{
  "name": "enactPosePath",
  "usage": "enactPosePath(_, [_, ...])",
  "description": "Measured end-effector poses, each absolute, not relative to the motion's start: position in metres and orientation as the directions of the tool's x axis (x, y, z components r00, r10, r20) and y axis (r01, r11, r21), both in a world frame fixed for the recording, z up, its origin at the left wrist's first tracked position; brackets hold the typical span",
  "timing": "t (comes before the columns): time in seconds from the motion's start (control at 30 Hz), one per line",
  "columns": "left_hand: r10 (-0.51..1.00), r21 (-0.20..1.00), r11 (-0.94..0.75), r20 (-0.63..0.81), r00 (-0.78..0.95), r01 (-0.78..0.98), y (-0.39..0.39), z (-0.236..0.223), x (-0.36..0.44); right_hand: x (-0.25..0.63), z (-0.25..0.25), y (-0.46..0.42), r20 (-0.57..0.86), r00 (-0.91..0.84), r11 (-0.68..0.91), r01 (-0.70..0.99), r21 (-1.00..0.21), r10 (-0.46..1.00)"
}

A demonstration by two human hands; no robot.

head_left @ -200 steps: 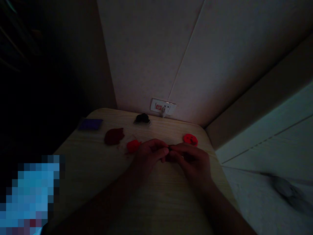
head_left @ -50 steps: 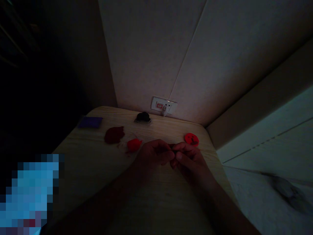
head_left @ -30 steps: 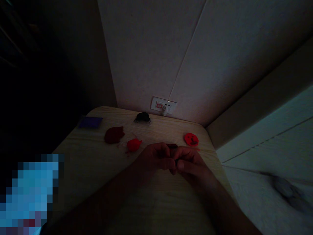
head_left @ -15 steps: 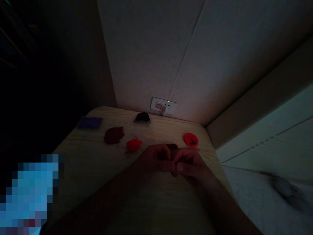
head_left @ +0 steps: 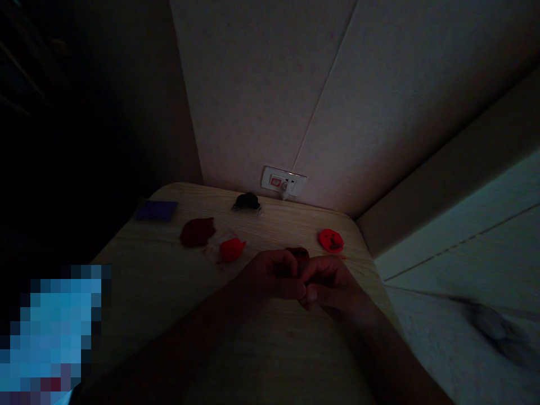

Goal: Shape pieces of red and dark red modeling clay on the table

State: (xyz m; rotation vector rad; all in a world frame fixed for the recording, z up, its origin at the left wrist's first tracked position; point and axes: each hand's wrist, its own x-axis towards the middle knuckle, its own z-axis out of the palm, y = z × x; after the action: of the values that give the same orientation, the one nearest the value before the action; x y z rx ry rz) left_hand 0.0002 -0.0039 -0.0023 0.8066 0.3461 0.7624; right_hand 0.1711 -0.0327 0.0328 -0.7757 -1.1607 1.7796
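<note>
One dark red piece (head_left: 301, 252) lies on the table (head_left: 261, 349) just beyond your left hand (head_left: 276, 275) and right hand (head_left: 337, 287), partly hidden by them. Your fingers are bent, with thumbs and tips meeting; in this dim light you cannot tell whether they pinch anything. Past your right hand lies a red disc (head_left: 331, 240) with dark marks. To your left sit a bright red lump (head_left: 231, 250) and a flat maroon piece (head_left: 197, 232); farther back are a black lump (head_left: 247, 201) and a purple packet (head_left: 157, 210).
</note>
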Motion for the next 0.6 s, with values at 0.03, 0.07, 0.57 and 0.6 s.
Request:
enactPosePath(0.03, [0.727, 0.752, 0.452, 0.001, 0.687, -0.480, -0.0041, -0.0012, 0.0000, 0.1710, 0.0325, -0.0325, -0.036, -0.444, -0.196, -0.321, -0.927, 0.895])
enactPosePath(0.07, [0.727, 0.753, 0.454, -0.004, 0.687, -0.477, -0.0043, -0.0001, -0.0003, 0.1709, 0.0319, -0.0322, -0.021, -0.443, -0.184, -0.327, -0.927, 0.896])
enactPosePath(0.57, [0.740, 0.779, 0.387, 0.057, 0.670, -0.494, -0.0027, -0.0063, 0.0016, 0.1712, 0.0264, -0.0312, -0.009, -0.389, -0.153, -0.341, -0.928, 0.921])
enactPosePath(0.6, [0.741, 0.776, 0.384, 0.064, 0.668, -0.500, -0.0028, -0.0062, 0.0020, 0.1710, 0.0268, -0.0315, -0.010, -0.385, -0.153, -0.342, -0.927, 0.923])
